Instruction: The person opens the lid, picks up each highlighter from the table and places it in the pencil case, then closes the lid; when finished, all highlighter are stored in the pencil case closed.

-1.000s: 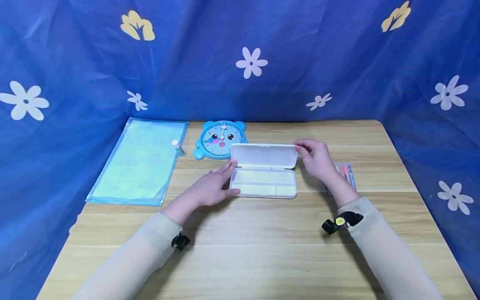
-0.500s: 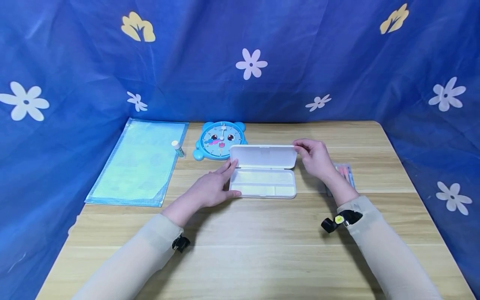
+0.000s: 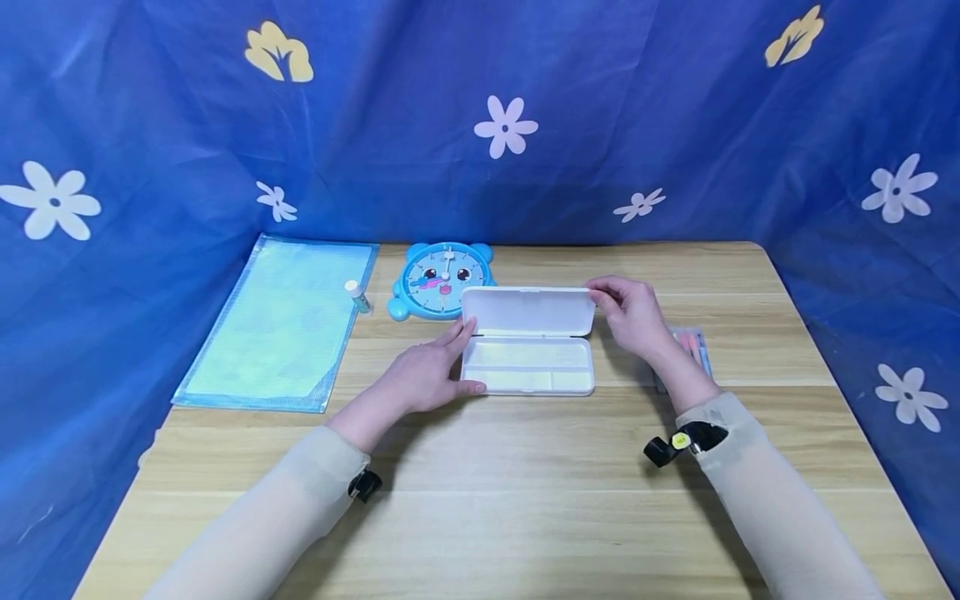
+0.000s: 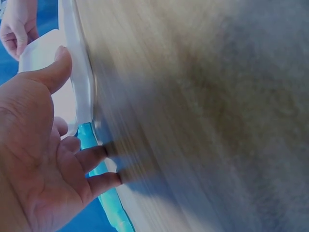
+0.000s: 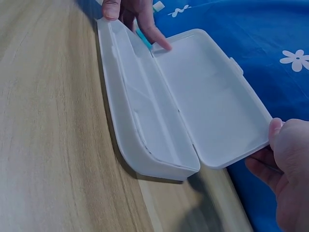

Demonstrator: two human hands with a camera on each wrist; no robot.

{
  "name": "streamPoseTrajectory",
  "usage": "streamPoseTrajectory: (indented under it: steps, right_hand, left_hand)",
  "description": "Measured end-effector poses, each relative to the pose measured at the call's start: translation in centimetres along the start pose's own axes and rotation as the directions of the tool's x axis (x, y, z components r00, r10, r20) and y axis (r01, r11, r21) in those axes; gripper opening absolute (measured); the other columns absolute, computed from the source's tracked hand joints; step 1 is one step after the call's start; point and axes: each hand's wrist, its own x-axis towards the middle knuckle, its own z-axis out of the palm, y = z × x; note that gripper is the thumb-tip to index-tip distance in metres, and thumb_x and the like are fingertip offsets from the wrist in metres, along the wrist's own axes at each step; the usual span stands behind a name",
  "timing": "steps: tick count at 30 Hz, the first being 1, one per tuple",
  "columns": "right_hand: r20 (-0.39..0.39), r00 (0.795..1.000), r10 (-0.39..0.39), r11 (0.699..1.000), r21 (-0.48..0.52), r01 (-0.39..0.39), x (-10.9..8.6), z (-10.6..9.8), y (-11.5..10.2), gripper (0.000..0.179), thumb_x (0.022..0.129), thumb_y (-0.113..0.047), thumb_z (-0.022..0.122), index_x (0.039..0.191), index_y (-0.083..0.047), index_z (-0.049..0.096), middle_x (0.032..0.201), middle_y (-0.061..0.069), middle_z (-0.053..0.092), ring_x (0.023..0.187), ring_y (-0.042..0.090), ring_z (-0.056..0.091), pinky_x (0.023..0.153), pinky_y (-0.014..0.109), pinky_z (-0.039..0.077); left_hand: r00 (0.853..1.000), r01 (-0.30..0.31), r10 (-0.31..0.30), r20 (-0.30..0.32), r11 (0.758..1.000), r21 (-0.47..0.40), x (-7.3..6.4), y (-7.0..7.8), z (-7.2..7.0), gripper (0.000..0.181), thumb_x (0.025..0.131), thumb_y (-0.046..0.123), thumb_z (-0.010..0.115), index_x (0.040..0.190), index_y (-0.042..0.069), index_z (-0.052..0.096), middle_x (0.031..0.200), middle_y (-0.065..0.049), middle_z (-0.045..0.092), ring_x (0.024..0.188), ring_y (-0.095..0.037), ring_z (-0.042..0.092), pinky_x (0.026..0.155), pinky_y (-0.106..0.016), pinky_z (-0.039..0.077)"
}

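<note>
A white pencil case (image 3: 527, 354) stands on the table with its lid (image 3: 528, 311) raised at the hinge. Its shallow compartments hold nothing that I can see. My left hand (image 3: 420, 377) holds the case by its left end, the thumb at the front corner and a finger on the lid near the hinge. In the left wrist view, other fingers of the left hand (image 4: 53, 159) reach down to the tabletop. The lid's upper right corner is pinched between thumb and fingers of my right hand (image 3: 633, 317), plain in the right wrist view too.
Behind the case lies a blue toy clock (image 3: 444, 279), its lower right part hidden by the lid. A glue stick (image 3: 357, 296) stands beside a blue mesh folder (image 3: 277, 325) on the left. A clear packet of pens (image 3: 692, 346) is partly covered by my right forearm.
</note>
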Motion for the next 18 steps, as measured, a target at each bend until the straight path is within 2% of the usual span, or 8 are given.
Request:
streamPoseTrajectory:
  steps: [7,11,18]
  right_hand:
    - [0.031,1.000,0.002,1.000,0.013,-0.002,-0.3,-0.9,0.0,0.024,0.105,-0.006,0.067,0.125,0.005,0.074,0.115,0.017,0.077,0.101,0.027,0.072,0.082,0.017,0.053]
    - [0.021,1.000,0.021,1.000,0.008,-0.021,-0.5,-1.7,0.2,0.030,0.104,-0.008,0.069,0.132,0.003,0.071,0.121,0.014,0.076,0.108,0.027,0.072,0.087,0.019,0.054]
    - [-0.006,0.999,0.041,0.999,-0.026,-0.041,-1.2,-3.6,0.4,0.034,0.104,-0.013,0.071,0.135,0.000,0.070,0.124,0.015,0.075,0.107,0.028,0.073,0.090,0.020,0.054]
  left_hand:
    - [1.000,-0.001,0.001,0.001,0.999,0.033,0.0,-0.2,0.1,0.110,0.092,0.070,0.070,0.171,0.021,0.011,0.174,-0.008,0.015,0.138,-0.045,0.052,0.104,-0.056,0.050]
    - [1.000,-0.011,0.011,-0.001,0.999,0.034,0.1,-0.3,0.1,0.110,0.092,0.070,0.069,0.171,0.021,0.011,0.174,-0.008,0.014,0.138,-0.044,0.052,0.104,-0.056,0.051]
    - [1.000,-0.017,0.017,0.000,0.999,0.030,0.1,-0.3,0.0,0.110,0.092,0.070,0.069,0.171,0.021,0.011,0.174,-0.009,0.014,0.137,-0.046,0.053,0.104,-0.056,0.050]
